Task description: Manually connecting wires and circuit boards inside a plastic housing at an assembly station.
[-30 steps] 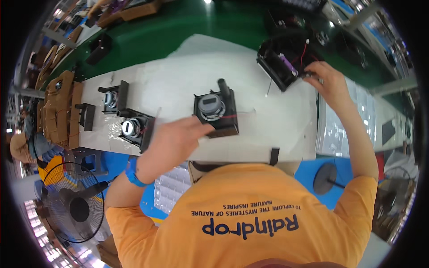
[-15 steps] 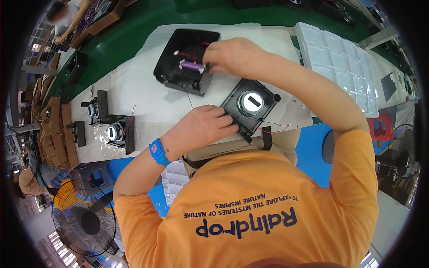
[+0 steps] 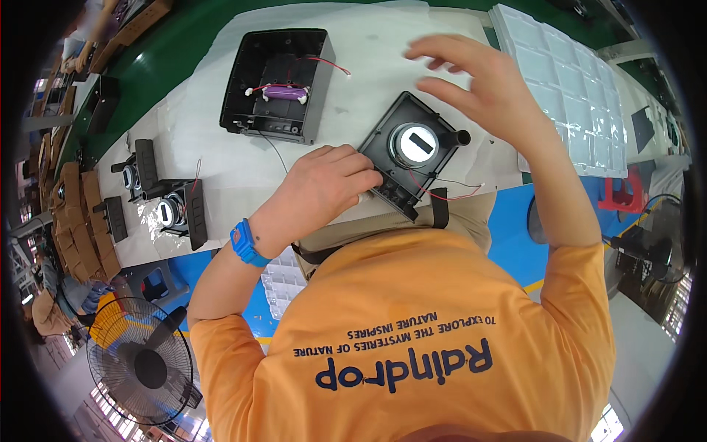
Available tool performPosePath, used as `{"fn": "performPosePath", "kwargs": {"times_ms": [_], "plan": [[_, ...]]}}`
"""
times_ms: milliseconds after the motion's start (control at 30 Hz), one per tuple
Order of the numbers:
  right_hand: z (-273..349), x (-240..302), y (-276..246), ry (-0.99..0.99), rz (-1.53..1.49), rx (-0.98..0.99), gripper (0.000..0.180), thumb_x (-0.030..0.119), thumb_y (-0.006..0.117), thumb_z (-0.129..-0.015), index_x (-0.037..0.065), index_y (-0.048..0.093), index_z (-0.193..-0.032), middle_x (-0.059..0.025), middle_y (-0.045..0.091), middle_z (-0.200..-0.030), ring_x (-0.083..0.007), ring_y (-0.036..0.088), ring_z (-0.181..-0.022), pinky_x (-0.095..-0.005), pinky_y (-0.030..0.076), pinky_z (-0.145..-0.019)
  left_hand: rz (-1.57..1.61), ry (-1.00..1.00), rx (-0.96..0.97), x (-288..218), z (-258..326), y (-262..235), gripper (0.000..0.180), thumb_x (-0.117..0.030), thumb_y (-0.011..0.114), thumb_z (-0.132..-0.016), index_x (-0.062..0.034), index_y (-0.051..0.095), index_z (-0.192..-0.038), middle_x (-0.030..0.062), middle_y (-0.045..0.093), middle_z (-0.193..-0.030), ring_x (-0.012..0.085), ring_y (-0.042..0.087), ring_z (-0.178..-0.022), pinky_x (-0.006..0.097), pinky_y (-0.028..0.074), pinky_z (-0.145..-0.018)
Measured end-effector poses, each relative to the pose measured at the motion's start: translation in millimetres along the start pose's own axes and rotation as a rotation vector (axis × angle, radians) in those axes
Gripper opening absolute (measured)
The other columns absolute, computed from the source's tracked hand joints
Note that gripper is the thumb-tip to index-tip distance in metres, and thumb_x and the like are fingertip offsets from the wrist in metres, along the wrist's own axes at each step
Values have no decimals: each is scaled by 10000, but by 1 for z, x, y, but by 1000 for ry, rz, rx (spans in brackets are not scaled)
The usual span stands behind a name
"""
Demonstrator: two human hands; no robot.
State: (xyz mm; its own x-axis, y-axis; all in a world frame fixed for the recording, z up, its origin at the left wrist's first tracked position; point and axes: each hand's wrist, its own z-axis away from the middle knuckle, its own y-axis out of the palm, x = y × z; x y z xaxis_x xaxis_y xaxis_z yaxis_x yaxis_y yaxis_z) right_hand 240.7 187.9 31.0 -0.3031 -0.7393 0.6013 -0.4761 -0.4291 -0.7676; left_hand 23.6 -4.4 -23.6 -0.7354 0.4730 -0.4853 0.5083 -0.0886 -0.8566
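Observation:
My left hand, with a blue watch on its wrist, grips the near-left edge of a black square panel. The panel lies flat at the table's front edge, with a round silver-rimmed part in its middle, a short tube at one corner and thin red and black wires trailing off it. My right hand hovers open just beyond the panel, fingers spread, holding nothing. Further left lies an open black housing with a purple cylindrical cell and a red wire inside.
A white moulded tray lies at the right of the white table sheet. Two black units with round faces stand at the left edge, by stacked cardboard. Floor fans stand lower left and right, near a red stool.
My right hand has let go of the open housing, which now rests on the table, and has risen over the panel with fingers spread. My left hand stays on the panel.

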Motion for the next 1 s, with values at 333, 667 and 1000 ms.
{"fn": "performPosePath", "kwargs": {"times_ms": [333,667,1000], "plan": [[90,-25,23,494,-358,64,378,268,638,-988,52,672,-1296,-91,726,-1131,-186,681,-1037,-319,531,-907,35,-49,65,-8,-7,-6,395,3,739,-666,-130,665,-1030,12,644,-992,234,623,-996,361,556,-807],[104,-31,38,270,-220,-46,349,47,789,-837,94,739,-1180,-86,729,-1120,-175,685,-924,-286,573,-767,105,-83,-90,-14,3,-6,434,56,744,-655,-117,720,-1051,50,671,-1071,283,631,-1088,389,570,-872],[137,-32,50,394,-209,-500,302,28,786,-866,38,739,-1164,-57,743,-1085,-115,690,-916,-247,574,-742,-242,-174,-752,0,-5,-63,363,97,683,-783,-59,727,-1108,99,711,-1094,275,664,-1032,346,548,-882]]}}
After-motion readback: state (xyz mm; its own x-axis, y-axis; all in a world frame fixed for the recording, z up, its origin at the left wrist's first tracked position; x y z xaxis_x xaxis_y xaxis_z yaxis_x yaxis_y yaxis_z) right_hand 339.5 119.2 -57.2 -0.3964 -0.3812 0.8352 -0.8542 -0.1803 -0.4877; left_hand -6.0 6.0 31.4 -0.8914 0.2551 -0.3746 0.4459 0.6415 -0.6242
